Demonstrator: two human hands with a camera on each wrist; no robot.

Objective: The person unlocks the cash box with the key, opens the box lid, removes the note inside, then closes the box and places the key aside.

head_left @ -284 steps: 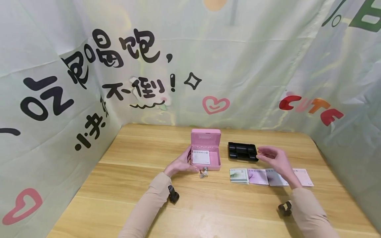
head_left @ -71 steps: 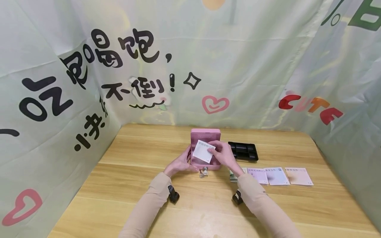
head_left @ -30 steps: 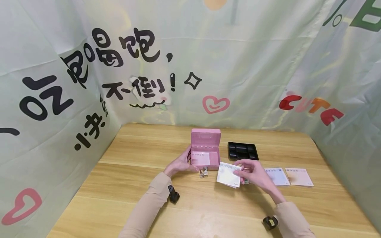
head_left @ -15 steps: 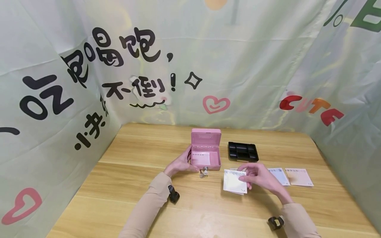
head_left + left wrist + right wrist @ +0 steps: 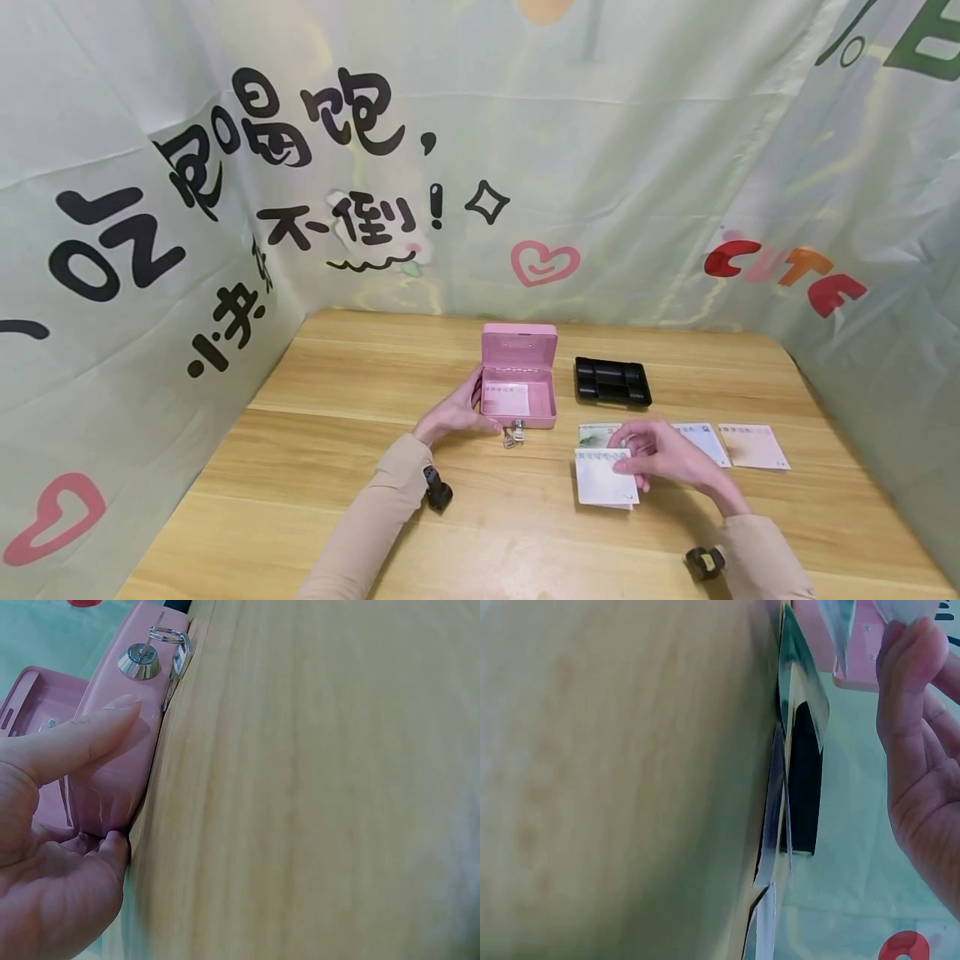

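My left hand point(image 5: 453, 410) grips the front left corner of a pink cash box point(image 5: 545, 402), whose lid point(image 5: 519, 346) stands raised. In the left wrist view the thumb lies on the box's front near the lock point(image 5: 140, 662), with the fingers curled at its side. A pale pink banknote point(image 5: 506, 400) lies inside the box. With thumb and fingers, my right hand point(image 5: 663, 457) pinches folded whitish banknotes point(image 5: 603, 479) over the table, just in front of a green banknote point(image 5: 594, 434). The right hand hides most of what lies behind it.
A black compartment tray point(image 5: 612, 383) sits right of the box. Blue point(image 5: 703, 444) and pinkish-orange banknotes point(image 5: 753, 446) lie farther right in the row. Keys point(image 5: 512, 439) hang from the lock at the box's front. Printed cloth walls enclose the wooden table point(image 5: 525, 542).
The right hand, empty at first near the tray, has lifted the whitish banknotes from the box and carried them right and nearer. A pinkish note shows in the box. The left hand has stayed put.
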